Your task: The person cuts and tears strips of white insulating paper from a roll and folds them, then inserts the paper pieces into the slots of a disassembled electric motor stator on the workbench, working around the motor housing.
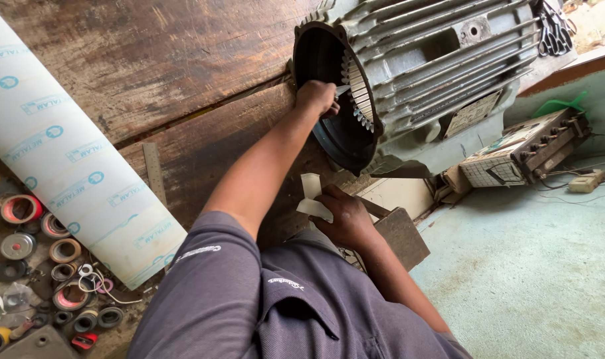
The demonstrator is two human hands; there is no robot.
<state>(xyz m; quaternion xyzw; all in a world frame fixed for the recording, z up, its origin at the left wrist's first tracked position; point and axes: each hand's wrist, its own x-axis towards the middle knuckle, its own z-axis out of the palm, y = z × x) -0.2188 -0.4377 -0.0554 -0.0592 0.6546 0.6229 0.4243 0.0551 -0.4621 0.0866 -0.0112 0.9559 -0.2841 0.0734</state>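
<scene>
reaching into the open end of a big grey finned motor shell (442, 80) lying on its side in the upper right of the frame, left hand (317, 98) closed around a thin pale strip (343, 90) and feeding it toward the toothed slots (359, 93) just inside the rim. right hand (345, 216) lower, at centre frame, pinched shut on a small folded stack of white paper pieces (312, 196), held near the lap, well apart from the motor mouth

likely snags, judged from the pose: strip buckling or tearing if pushed at an angle against the slot edges; knuckles scraping on the metal teeth, since the fist sits right against them; loose pieces sliding out of the right hand, because only the lower edge looks gripped. cannot tell how far the strip has gone in, hidden by the fist and the shadow inside the shell

strip just right of the left fist, touching the slots; paper stack directly above the right thumb, between the two arms

also about: worn wooden bench (149, 60) under the motor, long white printed roll (63, 153) lying diagonally at the left, tape rolls (43, 252) clustered at lower left, steel ruler (155, 174) beside the roll, a boxy meter-like device (521, 149) on the floor at right
</scene>
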